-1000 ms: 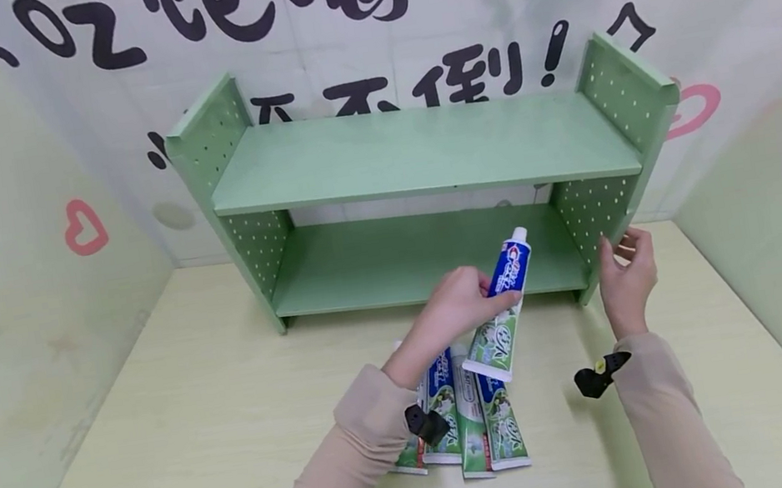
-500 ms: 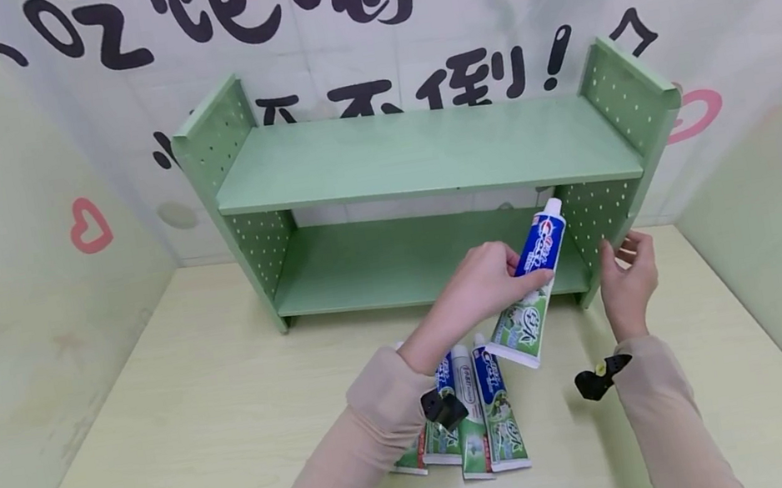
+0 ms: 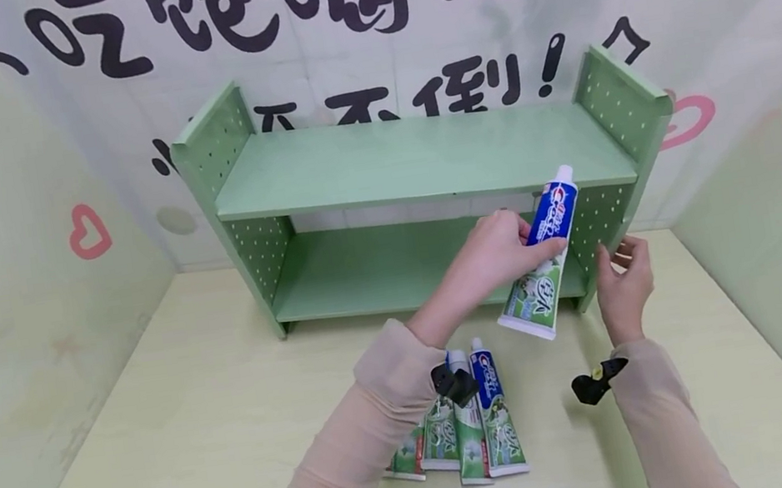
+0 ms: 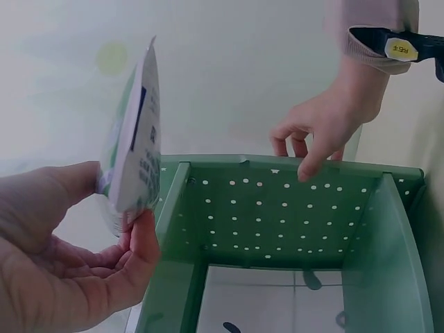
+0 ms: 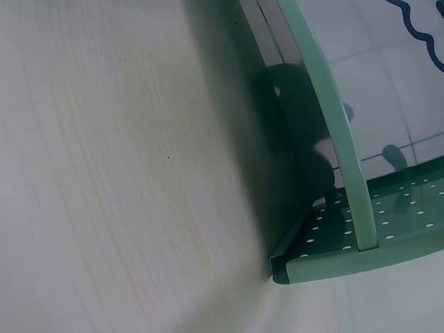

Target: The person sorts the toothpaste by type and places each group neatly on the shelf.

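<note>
Two hands: a tube (image 3: pixel 540 287) is pinched by the left hand (image 3: pixel 491 253); the right panel (image 3: pixel 618 109) of the rack (image 3: pixel 353 271) is gripped at its front edge by the right hand (image 3: pixel 624 293).
Held tube: before the rack's right end, tilted, cap (image 3: pixel 564 174) up; best steered clear of the upper board (image 3: pixel 416 156).
Bench (image 3: pixel 186 443): four tubes (image 3: pixel 497 418) laid close together, well in from its right edge.
Rack: one, two boards.

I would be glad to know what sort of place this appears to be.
Probably a small staged booth, perhaps a mock shop display: printed walls enclose a pale tabletop on three sides, a green two-tier shelf stands on it, and toothpaste tubes lie in front.
</note>
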A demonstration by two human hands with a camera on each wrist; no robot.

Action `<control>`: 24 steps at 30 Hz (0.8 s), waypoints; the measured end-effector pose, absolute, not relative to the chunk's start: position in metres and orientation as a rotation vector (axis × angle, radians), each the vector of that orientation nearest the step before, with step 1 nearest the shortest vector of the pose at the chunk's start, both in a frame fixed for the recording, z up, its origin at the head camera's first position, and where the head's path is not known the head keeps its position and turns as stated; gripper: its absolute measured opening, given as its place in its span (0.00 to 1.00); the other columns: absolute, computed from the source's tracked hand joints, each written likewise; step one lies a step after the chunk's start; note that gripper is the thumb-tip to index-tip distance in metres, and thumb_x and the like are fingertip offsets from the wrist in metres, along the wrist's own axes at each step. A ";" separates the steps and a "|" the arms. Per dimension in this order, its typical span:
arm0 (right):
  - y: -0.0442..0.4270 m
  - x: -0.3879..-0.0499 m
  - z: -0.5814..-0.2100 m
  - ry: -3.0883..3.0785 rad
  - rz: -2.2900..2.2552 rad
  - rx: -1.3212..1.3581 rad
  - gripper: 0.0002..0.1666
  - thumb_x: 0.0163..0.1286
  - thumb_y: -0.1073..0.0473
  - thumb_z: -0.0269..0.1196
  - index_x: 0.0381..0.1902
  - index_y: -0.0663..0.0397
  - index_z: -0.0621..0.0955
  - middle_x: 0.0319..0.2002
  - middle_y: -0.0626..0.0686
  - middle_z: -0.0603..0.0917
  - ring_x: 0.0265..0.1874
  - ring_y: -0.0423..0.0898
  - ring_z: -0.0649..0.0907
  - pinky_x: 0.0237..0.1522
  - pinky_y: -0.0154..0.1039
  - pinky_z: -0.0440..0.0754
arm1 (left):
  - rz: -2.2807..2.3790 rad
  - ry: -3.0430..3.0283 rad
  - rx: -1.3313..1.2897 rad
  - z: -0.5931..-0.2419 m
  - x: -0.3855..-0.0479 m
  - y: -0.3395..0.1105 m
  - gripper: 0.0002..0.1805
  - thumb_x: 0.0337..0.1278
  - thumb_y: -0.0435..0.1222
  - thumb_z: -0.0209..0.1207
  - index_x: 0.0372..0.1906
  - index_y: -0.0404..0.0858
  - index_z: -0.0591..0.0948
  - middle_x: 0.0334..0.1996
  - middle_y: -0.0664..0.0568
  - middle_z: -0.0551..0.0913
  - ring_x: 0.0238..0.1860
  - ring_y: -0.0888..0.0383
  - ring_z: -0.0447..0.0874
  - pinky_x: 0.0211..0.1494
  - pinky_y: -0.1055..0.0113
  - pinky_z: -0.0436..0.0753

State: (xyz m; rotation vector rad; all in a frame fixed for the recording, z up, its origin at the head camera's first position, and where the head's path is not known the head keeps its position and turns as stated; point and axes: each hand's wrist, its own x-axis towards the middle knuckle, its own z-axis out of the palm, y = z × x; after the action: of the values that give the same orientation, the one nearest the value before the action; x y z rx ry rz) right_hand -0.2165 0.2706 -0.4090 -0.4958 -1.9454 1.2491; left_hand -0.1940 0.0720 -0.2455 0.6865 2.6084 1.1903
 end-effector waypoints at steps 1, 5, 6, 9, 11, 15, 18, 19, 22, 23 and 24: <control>0.271 -0.216 -0.409 -1.947 1.250 -0.495 0.19 0.66 0.56 0.56 0.51 0.60 0.71 0.42 0.48 0.76 0.34 0.27 0.70 0.38 0.24 0.72 | 1.192 2.606 0.685 -0.244 -0.195 0.073 0.17 0.53 0.48 0.61 0.27 0.36 0.80 0.20 0.52 0.81 0.16 0.62 0.78 0.23 0.70 0.82; 0.270 -0.215 -0.411 -1.949 1.251 -0.486 0.19 0.66 0.57 0.56 0.51 0.60 0.71 0.44 0.52 0.77 0.34 0.28 0.70 0.37 0.23 0.72 | 1.174 2.602 0.705 -0.236 -0.200 0.075 0.16 0.54 0.47 0.59 0.27 0.37 0.80 0.20 0.52 0.81 0.16 0.62 0.78 0.22 0.71 0.81; 0.270 -0.216 -0.411 -1.948 1.251 -0.482 0.19 0.66 0.57 0.56 0.51 0.60 0.71 0.44 0.53 0.78 0.34 0.28 0.70 0.37 0.23 0.72 | 1.176 2.599 0.707 -0.233 -0.202 0.075 0.16 0.55 0.47 0.59 0.28 0.37 0.80 0.20 0.52 0.82 0.16 0.62 0.78 0.22 0.72 0.80; 0.271 -0.216 -0.411 -1.946 1.243 -0.476 0.19 0.66 0.57 0.56 0.51 0.60 0.71 0.45 0.54 0.78 0.35 0.29 0.71 0.37 0.23 0.72 | 1.170 2.603 0.697 -0.226 -0.208 0.078 0.16 0.55 0.47 0.59 0.28 0.37 0.81 0.20 0.51 0.82 0.17 0.62 0.78 0.20 0.74 0.78; 0.272 -0.217 -0.411 -1.944 1.238 -0.475 0.18 0.66 0.57 0.56 0.51 0.60 0.71 0.44 0.54 0.78 0.35 0.30 0.71 0.37 0.23 0.72 | 1.159 2.613 0.682 -0.221 -0.213 0.080 0.17 0.55 0.47 0.59 0.28 0.36 0.81 0.20 0.51 0.83 0.17 0.61 0.79 0.20 0.74 0.78; 0.272 -0.217 -0.411 -1.946 1.247 -0.488 0.18 0.66 0.57 0.56 0.51 0.59 0.71 0.45 0.54 0.78 0.36 0.32 0.72 0.37 0.24 0.72 | 1.097 2.671 0.652 -0.212 -0.222 0.085 0.18 0.54 0.49 0.59 0.27 0.35 0.81 0.20 0.50 0.82 0.18 0.61 0.79 0.19 0.76 0.76; 0.272 -0.218 -0.410 -1.949 1.265 -0.496 0.18 0.66 0.56 0.55 0.52 0.58 0.71 0.46 0.53 0.77 0.37 0.33 0.72 0.38 0.24 0.73 | 1.059 2.710 0.637 -0.207 -0.229 0.088 0.19 0.54 0.50 0.59 0.29 0.36 0.81 0.21 0.51 0.82 0.19 0.61 0.79 0.20 0.77 0.75; 0.272 -0.218 -0.410 -1.948 1.271 -0.495 0.18 0.66 0.56 0.56 0.52 0.58 0.71 0.46 0.53 0.77 0.38 0.34 0.72 0.38 0.24 0.73 | 1.049 2.718 0.637 -0.205 -0.232 0.089 0.19 0.54 0.50 0.59 0.30 0.36 0.81 0.22 0.51 0.83 0.20 0.61 0.79 0.20 0.77 0.75; 0.272 -0.217 -0.410 -1.952 1.283 -0.493 0.18 0.67 0.56 0.55 0.52 0.58 0.70 0.45 0.52 0.77 0.39 0.35 0.73 0.38 0.25 0.73 | 1.059 2.721 0.623 -0.201 -0.239 0.093 0.19 0.54 0.49 0.59 0.35 0.35 0.79 0.26 0.50 0.83 0.22 0.61 0.80 0.22 0.77 0.77; 0.272 -0.217 -0.410 -1.953 1.286 -0.491 0.18 0.67 0.56 0.55 0.52 0.58 0.70 0.45 0.52 0.77 0.39 0.35 0.73 0.38 0.25 0.73 | 1.069 2.715 0.613 -0.200 -0.241 0.094 0.19 0.54 0.49 0.59 0.36 0.35 0.79 0.27 0.50 0.83 0.23 0.60 0.81 0.22 0.76 0.78; 0.271 -0.217 -0.410 -1.955 1.287 -0.491 0.18 0.67 0.56 0.55 0.52 0.58 0.70 0.45 0.52 0.77 0.39 0.36 0.73 0.38 0.25 0.73 | 1.091 2.700 0.597 -0.199 -0.243 0.095 0.19 0.54 0.48 0.59 0.37 0.35 0.78 0.29 0.49 0.83 0.23 0.60 0.81 0.23 0.76 0.79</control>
State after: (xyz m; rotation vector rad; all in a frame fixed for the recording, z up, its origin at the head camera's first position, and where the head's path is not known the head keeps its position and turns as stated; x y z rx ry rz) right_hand -0.2167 0.2714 -0.4100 -0.4908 -1.9545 1.2874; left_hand -0.2426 0.0948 -0.1992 0.5971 2.6999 1.0913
